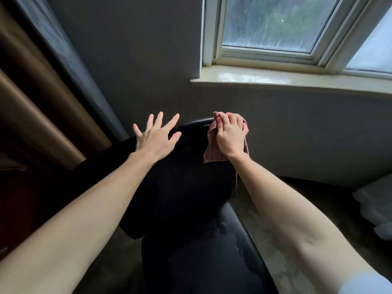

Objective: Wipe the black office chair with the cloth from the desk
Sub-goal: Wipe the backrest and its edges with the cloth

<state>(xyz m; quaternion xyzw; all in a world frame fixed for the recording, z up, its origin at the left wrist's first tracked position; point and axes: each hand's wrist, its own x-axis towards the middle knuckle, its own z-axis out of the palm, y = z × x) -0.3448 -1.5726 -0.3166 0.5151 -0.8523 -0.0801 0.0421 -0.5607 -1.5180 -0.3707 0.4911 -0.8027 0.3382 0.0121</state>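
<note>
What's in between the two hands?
Only the top edge of the black chair shows between the open left hand and the right hand gripping the pink cloth, in the head view.

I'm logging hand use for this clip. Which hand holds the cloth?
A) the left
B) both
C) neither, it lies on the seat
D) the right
D: the right hand grips the cloth at the top of the chair, while the left hand is spread open and holds nothing.
</note>
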